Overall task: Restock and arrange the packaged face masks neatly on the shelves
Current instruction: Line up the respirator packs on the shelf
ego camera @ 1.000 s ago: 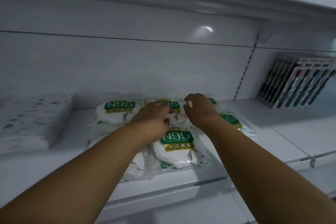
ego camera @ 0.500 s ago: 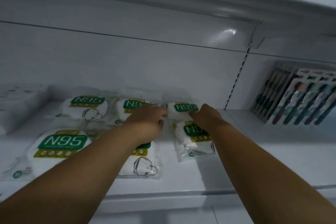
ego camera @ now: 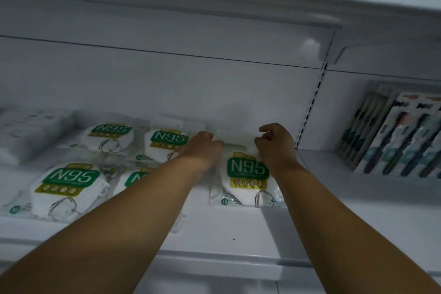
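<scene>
Both arms are bare, with no sleeves. The left hand [ego camera: 202,148] and right hand [ego camera: 274,145] wear nothing.

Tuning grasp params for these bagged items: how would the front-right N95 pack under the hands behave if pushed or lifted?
The N95 pack is probably floppy at the edges: loose clear film wrinkles around a domed mask stack. It likely slides easily, since glossy film lies on the smooth white shelf. It looks light for its bulk and unlikely to roll, lying flat.
</scene>
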Demonstrator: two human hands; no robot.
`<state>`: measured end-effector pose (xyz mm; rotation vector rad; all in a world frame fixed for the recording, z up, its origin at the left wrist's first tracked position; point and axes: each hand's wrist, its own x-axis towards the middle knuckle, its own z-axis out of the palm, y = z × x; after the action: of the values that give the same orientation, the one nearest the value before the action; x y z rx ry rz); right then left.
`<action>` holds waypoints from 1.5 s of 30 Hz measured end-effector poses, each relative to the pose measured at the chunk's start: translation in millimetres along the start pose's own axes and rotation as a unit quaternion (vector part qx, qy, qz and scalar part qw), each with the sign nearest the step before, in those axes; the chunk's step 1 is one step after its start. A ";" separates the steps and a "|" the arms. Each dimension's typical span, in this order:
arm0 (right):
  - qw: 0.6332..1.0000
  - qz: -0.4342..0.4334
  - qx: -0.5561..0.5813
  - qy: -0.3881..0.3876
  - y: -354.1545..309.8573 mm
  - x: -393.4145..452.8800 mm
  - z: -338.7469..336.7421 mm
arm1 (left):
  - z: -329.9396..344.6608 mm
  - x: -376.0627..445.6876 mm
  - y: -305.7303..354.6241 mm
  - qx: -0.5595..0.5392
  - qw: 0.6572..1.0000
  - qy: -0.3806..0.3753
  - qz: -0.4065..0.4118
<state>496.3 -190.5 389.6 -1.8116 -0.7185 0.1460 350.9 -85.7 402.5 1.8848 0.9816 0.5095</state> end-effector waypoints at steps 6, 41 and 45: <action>0.986 0.014 0.162 0.045 0.0 -5.3 -29.9 | 25.7 -8.5 -1.5 -0.147 0.988 -0.034 -0.041; 0.990 -0.051 -0.083 0.105 -136.0 -185.9 200.3 | -263.6 -78.8 -180.3 -0.226 0.974 0.006 0.030; 0.992 -0.028 -0.092 0.078 -136.4 -190.6 216.2 | -283.9 -81.6 -199.1 -0.175 0.984 -0.018 0.033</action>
<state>193.8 -89.5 385.9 -1.9515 -0.6884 -0.1005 24.4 53.5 372.8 1.6074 0.7516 0.6412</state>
